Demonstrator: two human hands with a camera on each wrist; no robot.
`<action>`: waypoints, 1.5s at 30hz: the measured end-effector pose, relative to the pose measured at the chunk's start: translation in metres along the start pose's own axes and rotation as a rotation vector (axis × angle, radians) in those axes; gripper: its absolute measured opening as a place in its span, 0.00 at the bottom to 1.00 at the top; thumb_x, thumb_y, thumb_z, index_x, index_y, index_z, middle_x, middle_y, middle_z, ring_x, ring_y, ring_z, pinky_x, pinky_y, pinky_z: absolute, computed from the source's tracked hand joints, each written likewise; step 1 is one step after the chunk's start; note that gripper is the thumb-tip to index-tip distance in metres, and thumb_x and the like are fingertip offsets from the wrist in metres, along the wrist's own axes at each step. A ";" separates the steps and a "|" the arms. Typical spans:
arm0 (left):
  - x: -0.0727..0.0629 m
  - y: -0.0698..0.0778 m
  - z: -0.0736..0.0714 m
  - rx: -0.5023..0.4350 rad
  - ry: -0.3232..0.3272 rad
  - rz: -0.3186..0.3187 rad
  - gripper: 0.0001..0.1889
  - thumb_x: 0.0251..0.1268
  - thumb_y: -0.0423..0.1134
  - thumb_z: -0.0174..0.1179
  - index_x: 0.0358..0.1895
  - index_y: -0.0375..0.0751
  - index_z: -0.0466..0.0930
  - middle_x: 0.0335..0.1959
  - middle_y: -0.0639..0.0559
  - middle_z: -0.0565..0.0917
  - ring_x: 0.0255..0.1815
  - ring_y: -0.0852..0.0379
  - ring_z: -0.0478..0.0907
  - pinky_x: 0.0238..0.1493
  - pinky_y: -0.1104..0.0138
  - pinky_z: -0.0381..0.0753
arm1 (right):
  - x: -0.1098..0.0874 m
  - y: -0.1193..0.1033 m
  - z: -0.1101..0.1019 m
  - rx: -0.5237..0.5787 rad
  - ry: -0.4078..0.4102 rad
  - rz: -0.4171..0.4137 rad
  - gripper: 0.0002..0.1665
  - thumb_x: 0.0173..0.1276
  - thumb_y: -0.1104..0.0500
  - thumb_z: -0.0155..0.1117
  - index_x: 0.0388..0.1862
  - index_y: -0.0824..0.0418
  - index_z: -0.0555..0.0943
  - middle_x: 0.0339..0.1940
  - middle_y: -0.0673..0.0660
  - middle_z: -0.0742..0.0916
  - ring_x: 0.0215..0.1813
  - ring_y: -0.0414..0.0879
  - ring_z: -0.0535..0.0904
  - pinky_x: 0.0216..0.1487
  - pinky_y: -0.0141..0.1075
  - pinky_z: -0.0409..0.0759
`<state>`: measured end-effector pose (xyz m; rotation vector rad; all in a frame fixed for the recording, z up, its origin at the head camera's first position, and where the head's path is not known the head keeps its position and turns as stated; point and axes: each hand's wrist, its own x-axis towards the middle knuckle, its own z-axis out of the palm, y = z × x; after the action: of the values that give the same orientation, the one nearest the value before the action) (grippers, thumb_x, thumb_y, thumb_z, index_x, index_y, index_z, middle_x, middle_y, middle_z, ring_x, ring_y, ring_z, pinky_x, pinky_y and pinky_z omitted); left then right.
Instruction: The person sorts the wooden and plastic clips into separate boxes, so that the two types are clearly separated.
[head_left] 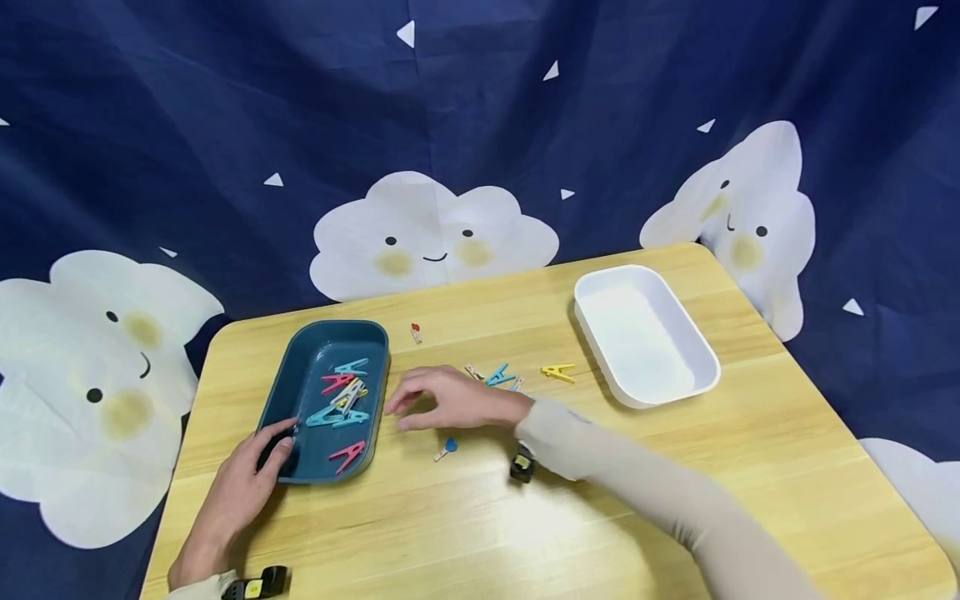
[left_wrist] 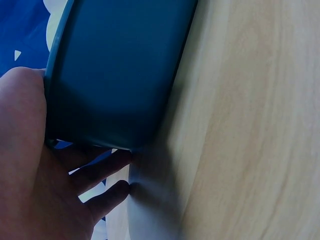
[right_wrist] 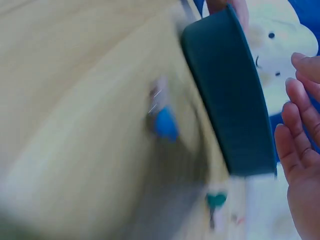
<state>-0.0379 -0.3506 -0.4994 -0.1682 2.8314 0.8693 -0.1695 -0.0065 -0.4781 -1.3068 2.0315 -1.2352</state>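
Note:
A dark teal tray (head_left: pixel 311 379) sits on the left part of the table, with several pink, blue, white and yellow clothespins (head_left: pixel 348 455) lying inside. My left hand (head_left: pixel 240 487) holds its near left corner, the thumb over the rim and the fingers along the outside wall. Just beyond the tray's right wall hovers my right hand (head_left: pixel 453 400), fingers loosely bent and nothing between them. Below it on the table lies a small wooden peg with a blue top (head_left: pixel 446 450), blurred in the right wrist view. A small red-topped peg (head_left: pixel 416 332) lies farther back.
A white tray (head_left: pixel 708 379) stands at the back right. Between the trays lie a yellow clothespin (head_left: pixel 558 372), a blue clothespin (head_left: pixel 498 376) and small pegs, partly behind the right forearm. A green-topped peg (right_wrist: pixel 216 200) shows in the right wrist view. A patterned blue curtain hangs behind the table.

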 end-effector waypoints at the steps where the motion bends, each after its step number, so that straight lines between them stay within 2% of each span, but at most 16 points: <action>1: 0.000 0.000 0.000 -0.001 -0.003 -0.003 0.31 0.92 0.58 0.42 0.80 0.38 0.70 0.79 0.21 0.67 0.80 0.18 0.61 0.73 0.24 0.63 | -0.010 0.003 -0.003 0.001 0.015 0.014 0.15 0.76 0.57 0.76 0.59 0.58 0.89 0.55 0.55 0.90 0.59 0.51 0.88 0.71 0.45 0.84; 6: -0.001 0.000 0.000 -0.006 -0.003 -0.005 0.32 0.92 0.58 0.42 0.81 0.38 0.70 0.80 0.21 0.66 0.80 0.18 0.60 0.73 0.23 0.63 | -0.060 0.020 -0.021 -0.004 0.113 0.073 0.15 0.74 0.60 0.77 0.57 0.60 0.90 0.55 0.55 0.91 0.59 0.51 0.89 0.74 0.50 0.82; 10: -0.002 0.000 0.000 -0.003 0.005 0.000 0.32 0.92 0.58 0.42 0.80 0.38 0.70 0.79 0.21 0.67 0.80 0.18 0.61 0.73 0.24 0.63 | -0.093 0.033 -0.036 -0.025 0.206 0.124 0.15 0.72 0.62 0.78 0.57 0.60 0.90 0.54 0.55 0.91 0.57 0.48 0.88 0.68 0.54 0.85; 14: -0.002 0.000 0.000 0.001 0.003 -0.001 0.31 0.92 0.57 0.42 0.81 0.38 0.70 0.80 0.21 0.67 0.80 0.18 0.61 0.73 0.24 0.63 | -0.120 0.045 -0.050 0.000 0.326 0.200 0.16 0.73 0.62 0.78 0.57 0.62 0.89 0.53 0.58 0.92 0.54 0.49 0.87 0.62 0.55 0.87; 18: -0.001 0.000 0.000 0.002 0.006 0.007 0.31 0.92 0.57 0.43 0.81 0.39 0.70 0.79 0.21 0.67 0.80 0.18 0.61 0.73 0.24 0.64 | -0.139 0.052 -0.060 0.059 0.441 0.266 0.16 0.73 0.61 0.77 0.56 0.65 0.89 0.52 0.60 0.92 0.53 0.49 0.87 0.66 0.58 0.85; 24: -0.002 0.000 0.000 -0.004 0.008 0.010 0.31 0.92 0.57 0.43 0.80 0.39 0.70 0.79 0.21 0.67 0.80 0.18 0.61 0.73 0.24 0.64 | -0.154 0.058 -0.067 0.048 0.513 0.323 0.16 0.74 0.60 0.77 0.56 0.65 0.89 0.54 0.58 0.91 0.55 0.49 0.87 0.65 0.58 0.86; 29: -0.002 0.000 -0.001 -0.008 -0.001 0.000 0.31 0.92 0.58 0.42 0.81 0.39 0.70 0.80 0.21 0.66 0.80 0.18 0.60 0.73 0.23 0.63 | -0.161 0.062 -0.072 0.005 0.536 0.313 0.16 0.74 0.61 0.77 0.56 0.66 0.89 0.54 0.61 0.91 0.56 0.54 0.89 0.64 0.56 0.88; 34: -0.002 0.000 -0.002 -0.013 -0.001 0.001 0.31 0.92 0.58 0.43 0.81 0.39 0.70 0.80 0.21 0.66 0.80 0.18 0.60 0.73 0.23 0.63 | -0.166 0.067 -0.076 -0.163 0.552 0.288 0.16 0.71 0.64 0.79 0.55 0.65 0.89 0.54 0.61 0.91 0.56 0.57 0.89 0.62 0.55 0.87; 38: -0.002 0.000 -0.002 -0.015 0.001 -0.004 0.32 0.92 0.58 0.42 0.81 0.39 0.70 0.80 0.21 0.66 0.81 0.17 0.60 0.73 0.23 0.63 | -0.169 0.072 -0.076 -0.306 0.532 0.325 0.19 0.69 0.63 0.80 0.58 0.63 0.88 0.55 0.58 0.90 0.55 0.56 0.85 0.59 0.51 0.82; 42: -0.001 -0.001 -0.002 -0.017 -0.008 -0.011 0.32 0.92 0.59 0.41 0.81 0.39 0.69 0.81 0.21 0.65 0.81 0.17 0.59 0.73 0.23 0.62 | -0.172 0.077 -0.075 -0.366 0.507 0.383 0.22 0.67 0.61 0.82 0.59 0.60 0.88 0.55 0.57 0.91 0.53 0.53 0.84 0.56 0.48 0.80; 45: -0.001 0.000 -0.002 -0.017 -0.015 -0.017 0.32 0.92 0.59 0.41 0.82 0.40 0.69 0.81 0.21 0.65 0.81 0.17 0.59 0.73 0.23 0.62 | -0.174 0.081 -0.073 -0.381 0.487 0.407 0.20 0.68 0.60 0.81 0.58 0.58 0.89 0.54 0.56 0.91 0.51 0.50 0.84 0.54 0.45 0.82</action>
<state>-0.0375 -0.3519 -0.4979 -0.1875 2.8049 0.8877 -0.1816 0.1920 -0.5282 -0.7021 2.8112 -1.0775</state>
